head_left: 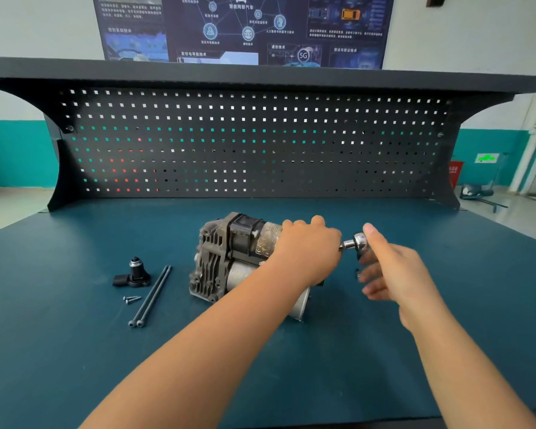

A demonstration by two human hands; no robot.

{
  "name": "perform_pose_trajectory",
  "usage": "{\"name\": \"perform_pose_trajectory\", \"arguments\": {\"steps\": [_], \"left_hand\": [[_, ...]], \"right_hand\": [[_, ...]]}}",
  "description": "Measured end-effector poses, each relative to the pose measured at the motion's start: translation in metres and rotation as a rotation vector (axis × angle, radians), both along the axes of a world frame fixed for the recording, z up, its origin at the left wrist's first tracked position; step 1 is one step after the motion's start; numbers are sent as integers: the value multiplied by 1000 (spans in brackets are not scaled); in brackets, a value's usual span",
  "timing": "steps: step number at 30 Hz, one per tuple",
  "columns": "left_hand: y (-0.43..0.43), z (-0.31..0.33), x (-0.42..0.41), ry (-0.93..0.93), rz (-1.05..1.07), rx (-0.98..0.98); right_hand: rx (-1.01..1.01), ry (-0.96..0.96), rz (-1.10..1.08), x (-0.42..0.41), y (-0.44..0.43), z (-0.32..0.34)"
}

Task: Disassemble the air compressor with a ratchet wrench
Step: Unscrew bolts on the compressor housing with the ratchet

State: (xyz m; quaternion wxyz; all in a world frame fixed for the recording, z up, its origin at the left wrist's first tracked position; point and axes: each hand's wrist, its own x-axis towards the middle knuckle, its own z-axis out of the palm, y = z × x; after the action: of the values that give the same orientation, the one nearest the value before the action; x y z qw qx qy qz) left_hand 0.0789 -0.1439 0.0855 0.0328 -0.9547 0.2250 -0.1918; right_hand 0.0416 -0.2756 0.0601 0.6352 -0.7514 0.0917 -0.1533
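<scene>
On the counter: air compressor lies centre.
Left hand: clasps its motor end.
Right hand: fingers curled round ratchet wrench.
Risk: tilted wrench could slip off the bolt.

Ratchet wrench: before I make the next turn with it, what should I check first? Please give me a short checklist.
1. The left hand holds the air compressor down: ok.
2. The right hand grips the ratchet wrench: ok.
3. Socket seated fully on the fastener: cannot tell, the left hand hides it.
4. The long bolts and small screws lie clear of the swing, left of the compressor: ok.
5. Compressor rests on the table: ok.
</scene>
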Motion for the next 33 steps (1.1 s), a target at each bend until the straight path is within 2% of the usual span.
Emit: {"name": "perform_pose_trajectory", "arguments": {"steps": [2, 6, 12, 14, 17, 20, 24, 33], "left_hand": [[-3, 0, -4, -22, 3, 21], [-7, -7, -16, -124, -43, 104], [2, -6, -28, -338, -212, 151], [6, -10, -24, -333, -270, 55], [10, -17, -20, -307, -373, -189], [15, -20, -19, -323, -463, -307], [23, -26, -14, -388, -526, -328], [30, -33, -11, -362, -562, -369]], "right_hand": [[48, 117, 94, -4, -4, -4], [337, 312, 358, -11, -12, -8], [659, 216, 390, -13, 3, -12], [738, 213, 379, -13, 6, -10], [767, 202, 361, -13, 10, -10], [753, 190, 335, -13, 13, -9], [764, 190, 311, -11, 16, -7], [763, 216, 346, -14, 20, -4]]}}
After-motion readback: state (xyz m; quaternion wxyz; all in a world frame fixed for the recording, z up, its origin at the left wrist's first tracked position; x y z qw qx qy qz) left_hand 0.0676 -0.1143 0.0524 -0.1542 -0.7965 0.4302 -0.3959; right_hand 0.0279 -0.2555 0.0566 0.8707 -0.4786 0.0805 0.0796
